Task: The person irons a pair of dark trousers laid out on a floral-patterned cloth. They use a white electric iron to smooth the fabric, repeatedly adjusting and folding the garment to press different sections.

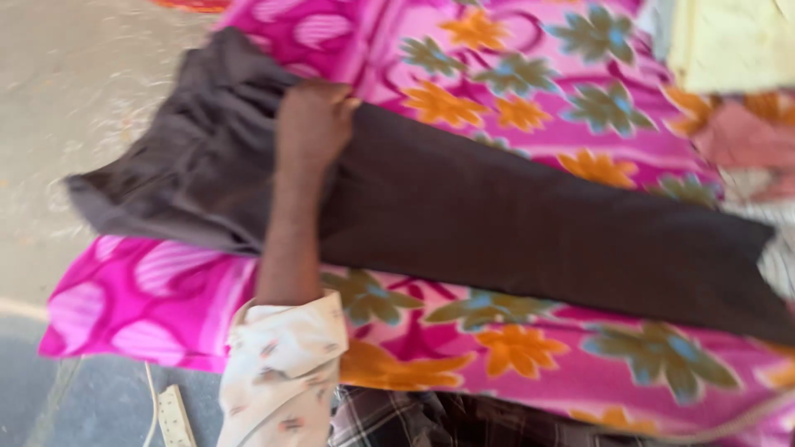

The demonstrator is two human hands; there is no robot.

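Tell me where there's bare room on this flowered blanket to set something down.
Free blanket lies above the dark brown trousers, up to the yellow cloth. Another open strip runs below the trousers along the near edge. The middle is crowded: the trousers span it, with one hand gripping their far edge.

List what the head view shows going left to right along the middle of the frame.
Concrete floor → dark cloth, lying on the pink floral blanket, with a hand gripping its top edge → pale yellow fabric at the far right.
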